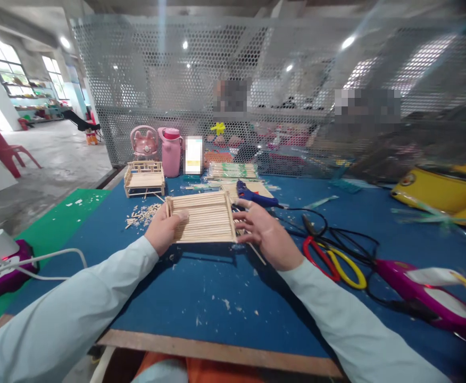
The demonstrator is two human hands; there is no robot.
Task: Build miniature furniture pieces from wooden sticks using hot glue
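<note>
Left hand [163, 230]: pinching the left end of the stick panel [205, 219], thumb laid over the front face, fingers behind and mostly hidden. Right hand [271, 234]: fingers spread and loosely curved at the panel's right end; whether the fingertips touch it, cannot tell. Panel sits between the two hands, tilted with its face toward the person, over the surface [201, 303]. Glue gun [257, 198] lies just beyond the right hand; small stick seat [144, 183] and loose stick bits [139, 215] lie beyond the left.

Handling, judged by eye: light; probably stiff along the sticks, weaker across them, where joints could part under twisting or a hard squeeze. Looks like bare dry wood, so little slip expected. Best hold: the end bars, one per hand, thumbs in front, gentle pressure. Mid-panel is a poor place to press; single sticks may bow or snap.
</note>
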